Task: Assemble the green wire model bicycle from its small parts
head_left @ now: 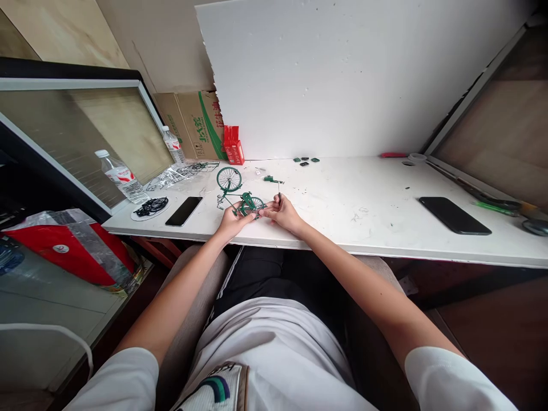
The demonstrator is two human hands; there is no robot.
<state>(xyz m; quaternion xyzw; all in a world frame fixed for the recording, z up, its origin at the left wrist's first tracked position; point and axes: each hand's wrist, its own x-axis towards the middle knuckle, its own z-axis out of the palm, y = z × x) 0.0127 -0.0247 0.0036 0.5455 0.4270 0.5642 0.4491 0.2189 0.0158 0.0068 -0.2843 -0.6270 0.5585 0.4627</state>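
Note:
A small green model bicycle (246,202) lies on its side above the table's front edge, its spoked front wheel (229,179) pointing away from me. My left hand (231,222) is closed around its lower left side, near the pedals and rear wheel. At the rear wheel's right side, the thumb and forefinger of my right hand (285,215) pinch at the model. A slim screwdriver-like tool (279,193) with a dark handle and metal shaft stands up between my right fingers. Just beyond it lies a small green part (269,179) with a thin rod. What exactly the right fingertips touch is too small to tell.
To the left are a phone (184,211), a dish of black parts (149,208), a water bottle (122,177) and clear plastic wrap. A red box (233,146) and small dark pieces (305,160) sit at the back. Another black phone (454,215) lies right.

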